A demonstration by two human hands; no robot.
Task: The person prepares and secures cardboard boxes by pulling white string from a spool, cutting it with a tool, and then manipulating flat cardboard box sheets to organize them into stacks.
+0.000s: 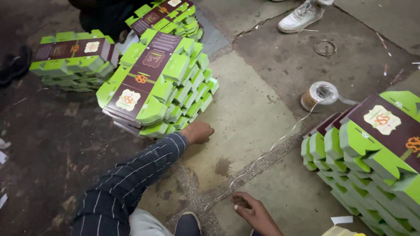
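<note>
Down on the concrete floor (258,109), the left hand (197,132) reaches out from a dark pinstriped sleeve (131,179) to the foot of the middle stack of flat cartons (153,87). The fingers are curled under, knuckles up, tucked against the bottom edge of the pile; whether they actually have hold of anything there, I cannot tell. The stack itself is a fanned heap of unfolded box blanks, bright green flaps stepping down the near side, and the top sheet shows a maroon panel with a cream and orange emblem. It leans a little, the upper sheets sliding towards the left.

The right hand (253,214) rests low in the view, fingers loosely bent and spread over the floor, right at the end of a thin white string (262,155). It looks to be touching or pinching that string, though the grip is too small to make out. The string runs up across the floor to a roll of twine (320,95) standing well apart from both hands.

Another stack of the same green and maroon cartons (372,157) rises at the right edge, two more piles (72,57) (168,19) lie beyond, and someone's white shoe (302,16) stands at the top.
</note>
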